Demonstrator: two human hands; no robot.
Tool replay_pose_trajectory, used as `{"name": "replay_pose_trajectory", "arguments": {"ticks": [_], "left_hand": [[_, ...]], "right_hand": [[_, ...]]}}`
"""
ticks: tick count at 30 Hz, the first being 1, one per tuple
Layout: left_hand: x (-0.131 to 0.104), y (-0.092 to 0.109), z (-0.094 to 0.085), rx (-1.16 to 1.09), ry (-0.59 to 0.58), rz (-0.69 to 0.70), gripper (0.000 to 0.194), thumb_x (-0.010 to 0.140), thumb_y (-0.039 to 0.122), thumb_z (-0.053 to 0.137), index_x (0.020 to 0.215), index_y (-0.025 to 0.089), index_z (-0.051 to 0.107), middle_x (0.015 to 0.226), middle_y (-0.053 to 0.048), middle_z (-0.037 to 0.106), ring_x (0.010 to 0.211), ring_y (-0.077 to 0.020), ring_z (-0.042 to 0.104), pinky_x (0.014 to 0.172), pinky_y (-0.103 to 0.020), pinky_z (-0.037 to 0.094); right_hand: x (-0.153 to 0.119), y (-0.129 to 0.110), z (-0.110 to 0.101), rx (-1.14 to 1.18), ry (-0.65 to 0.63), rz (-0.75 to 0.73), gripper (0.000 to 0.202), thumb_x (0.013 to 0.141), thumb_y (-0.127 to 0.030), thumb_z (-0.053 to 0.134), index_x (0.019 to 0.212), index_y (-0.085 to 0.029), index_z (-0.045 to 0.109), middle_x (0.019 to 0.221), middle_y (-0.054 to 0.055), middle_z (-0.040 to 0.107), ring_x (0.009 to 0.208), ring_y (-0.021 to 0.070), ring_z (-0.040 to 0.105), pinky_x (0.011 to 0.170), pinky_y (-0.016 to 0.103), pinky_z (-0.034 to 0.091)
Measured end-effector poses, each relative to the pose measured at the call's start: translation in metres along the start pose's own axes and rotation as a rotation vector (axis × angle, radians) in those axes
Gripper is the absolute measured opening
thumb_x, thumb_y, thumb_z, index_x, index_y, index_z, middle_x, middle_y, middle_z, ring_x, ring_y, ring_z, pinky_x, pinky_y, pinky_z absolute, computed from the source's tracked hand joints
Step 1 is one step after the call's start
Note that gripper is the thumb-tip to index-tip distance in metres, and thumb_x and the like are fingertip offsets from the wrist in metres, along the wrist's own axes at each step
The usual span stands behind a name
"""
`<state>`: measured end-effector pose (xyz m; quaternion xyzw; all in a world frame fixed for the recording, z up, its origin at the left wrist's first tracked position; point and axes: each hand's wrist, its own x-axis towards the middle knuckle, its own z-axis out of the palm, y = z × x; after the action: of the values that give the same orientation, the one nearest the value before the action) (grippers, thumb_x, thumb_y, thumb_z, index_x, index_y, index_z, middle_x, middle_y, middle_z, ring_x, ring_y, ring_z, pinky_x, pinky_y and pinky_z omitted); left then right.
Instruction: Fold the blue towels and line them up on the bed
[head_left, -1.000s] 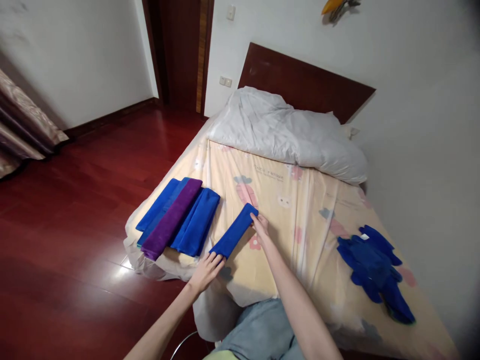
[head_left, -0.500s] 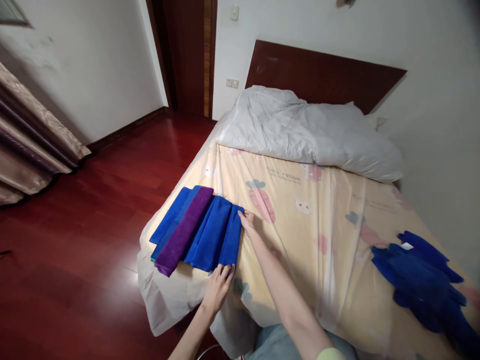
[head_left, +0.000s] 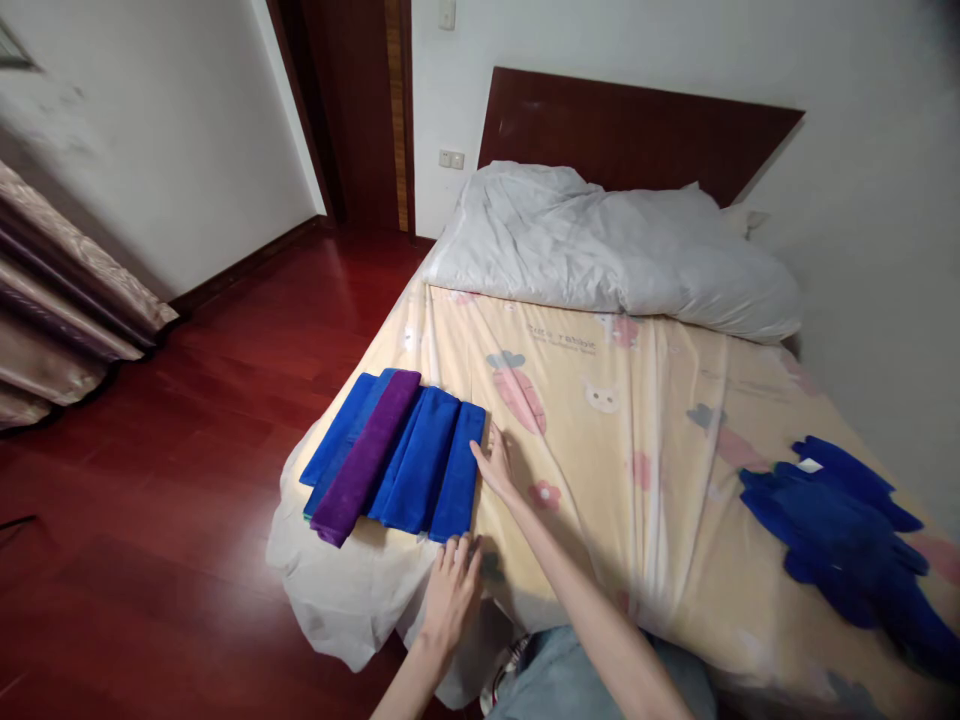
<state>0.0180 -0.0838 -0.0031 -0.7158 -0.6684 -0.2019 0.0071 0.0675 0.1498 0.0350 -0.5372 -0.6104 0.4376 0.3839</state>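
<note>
Several folded blue cloths [head_left: 424,460] lie side by side on the near left part of the bed, overlapping, with a folded purple cloth [head_left: 365,458] on top toward the left. My left hand [head_left: 450,585] is at the near end of the rightmost blue cloth [head_left: 459,475], fingers spread and holding nothing. At that cloth's right edge is my right hand [head_left: 495,465], its thumb and fingers apart and its thumb at the edge. A loose heap of blue cloths [head_left: 847,550] lies at the right of the bed.
The bed [head_left: 600,450] has a yellow patterned sheet under a thin clear cover. A bunched grey-white quilt [head_left: 600,240] lies by the dark headboard [head_left: 630,135]. Red wooden floor [head_left: 187,450] runs along the left, with a curtain [head_left: 60,310] beyond it.
Both hands have let go of the rightmost blue cloth, which now lies flatter and narrower with straight edges. The whole view has shifted slightly.
</note>
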Motion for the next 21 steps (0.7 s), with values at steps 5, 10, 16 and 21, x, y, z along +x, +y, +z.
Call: {"name": "replay_pose_trajectory", "arguments": {"ticks": [5,10,16,21], "left_hand": [[-0.011,0.041,-0.016,-0.127,-0.098,0.179,0.051,0.09,0.011,0.049,0.139,0.022,0.056,0.128,-0.017,0.063,0.109,-0.03,0.059,0.093,-0.05,0.051],[0.018,0.077,-0.019,-0.225,-0.206,0.386,0.039,0.09,0.016,0.055,0.129,0.02,0.059,0.125,-0.016,0.061,0.111,-0.0303,0.057,0.094,-0.048,0.049],[0.104,0.135,0.015,-0.21,-0.201,0.563,0.033,0.091,0.014,0.054,0.122,0.017,0.062,0.126,-0.015,0.061,0.118,-0.0296,0.053,0.1,-0.047,0.045],[0.148,0.171,0.076,-0.208,-0.192,0.465,0.031,0.095,0.019,0.048,0.121,0.018,0.065,0.117,-0.012,0.065,0.107,-0.0264,0.057,0.091,-0.042,0.048]], "right_hand": [[-0.105,0.023,-0.094,-0.089,0.079,-0.152,0.045,0.091,-0.048,0.062,0.126,-0.021,0.068,0.137,0.014,0.065,0.135,0.0297,0.055,0.12,0.049,0.041],[-0.234,0.083,-0.184,-0.207,0.176,-0.042,0.03,0.095,-0.05,0.058,0.095,-0.026,0.078,0.099,0.013,0.076,0.095,0.0319,0.073,0.09,0.049,0.062],[-0.318,0.119,-0.177,-0.339,0.256,-0.234,0.042,0.097,-0.019,0.045,0.123,-0.034,0.074,0.126,0.007,0.073,0.125,0.0306,0.066,0.11,0.059,0.053],[-0.304,0.107,-0.177,-0.237,0.36,-0.261,0.045,0.093,-0.012,0.044,0.122,-0.031,0.073,0.117,0.008,0.075,0.122,0.0289,0.067,0.109,0.057,0.052]]}}
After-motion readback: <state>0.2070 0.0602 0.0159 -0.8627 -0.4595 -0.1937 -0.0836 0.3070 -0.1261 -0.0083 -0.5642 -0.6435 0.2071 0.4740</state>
